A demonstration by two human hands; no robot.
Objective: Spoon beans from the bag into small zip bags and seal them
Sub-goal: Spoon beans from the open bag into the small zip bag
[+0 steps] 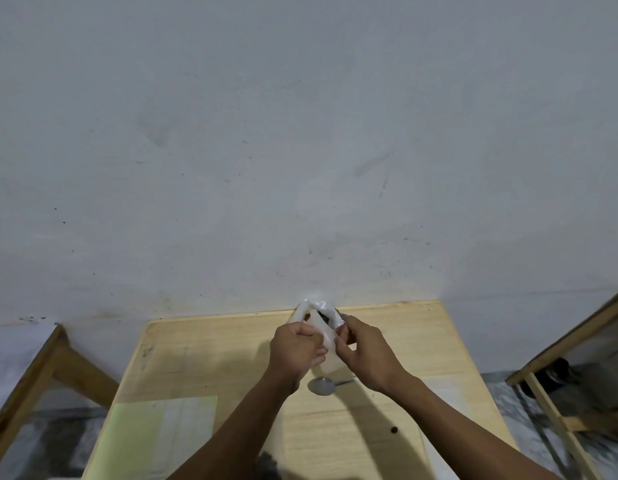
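Note:
A clear plastic bag point(316, 315) with dark beans inside stands near the far edge of the wooden table point(203, 355). My left hand point(295, 348) pinches the bag's left side, fingers curled. My right hand point(361, 351) pinches its right side. A metal spoon point(323, 386) lies on the table just below both hands, bowl to the left. One loose dark bean point(393, 429) lies on the table nearer to me. A stack of small clear zip bags point(182, 434) lies flat at the near left, partly on a pale green sheet point(137, 431).
A grey wall rises right behind the table. Wooden furniture frames stand at the left point(40, 368) and at the right point(570, 341). A dark patch point(267, 462) shows at the table's near edge between my forearms.

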